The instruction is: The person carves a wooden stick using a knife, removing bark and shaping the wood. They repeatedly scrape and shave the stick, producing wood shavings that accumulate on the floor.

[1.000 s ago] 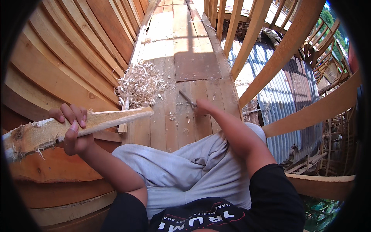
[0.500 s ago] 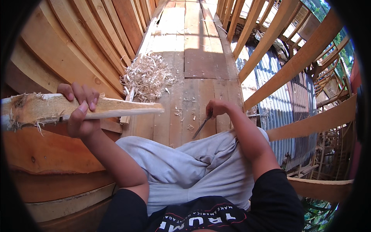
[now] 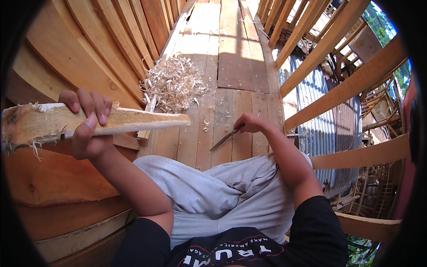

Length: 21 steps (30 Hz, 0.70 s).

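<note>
My left hand (image 3: 90, 122) is closed round a pale, rough piece of wood (image 3: 142, 122), fingers over its upper side and thumb across its front. The piece runs level from the left, its thin carved end pointing right; shreds of bark hang from its thick end. In my right hand (image 3: 250, 123), low over the floor, I grip a knife (image 3: 226, 139) by its handle. Its blade slants down toward the left, apart from the wood. The handle is mostly hidden by my fingers.
A pile of curled wood shavings (image 3: 173, 82) lies on the plank floor (image 3: 207, 107) beside the board wall (image 3: 84, 40) on the left. Wooden railing slats (image 3: 329, 107) stand on the right, with a corrugated metal roof (image 3: 340, 133) beyond. My legs in grey trousers (image 3: 213, 191) are folded in front of me.
The knife blade has swung further left and lies at a flatter slant. My left hand still holds the wood, tilted slightly differently. The whole view has shifted a little.
</note>
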Motion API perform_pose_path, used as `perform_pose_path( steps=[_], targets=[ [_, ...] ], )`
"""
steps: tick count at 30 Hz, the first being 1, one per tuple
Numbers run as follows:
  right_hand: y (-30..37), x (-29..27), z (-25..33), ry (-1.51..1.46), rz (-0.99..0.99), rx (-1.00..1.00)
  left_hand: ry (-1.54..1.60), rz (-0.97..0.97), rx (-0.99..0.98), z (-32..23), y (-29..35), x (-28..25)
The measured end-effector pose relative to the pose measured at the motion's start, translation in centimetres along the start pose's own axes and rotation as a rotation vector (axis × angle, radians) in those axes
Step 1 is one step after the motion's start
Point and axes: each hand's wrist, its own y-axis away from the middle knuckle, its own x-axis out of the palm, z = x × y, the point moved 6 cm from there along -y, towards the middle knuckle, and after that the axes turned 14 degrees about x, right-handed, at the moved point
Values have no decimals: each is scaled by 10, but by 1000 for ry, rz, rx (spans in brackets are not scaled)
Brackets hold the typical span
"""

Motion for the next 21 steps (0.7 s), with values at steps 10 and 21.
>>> perform_pose_path(
  steps=[10,21],
  targets=[
    [1,-47,-36,-147,-340,112,8,29,-44,9,1,3],
    [13,-70,-56,-125,-569,256,58,54,-190,59,19,8]
  ],
)
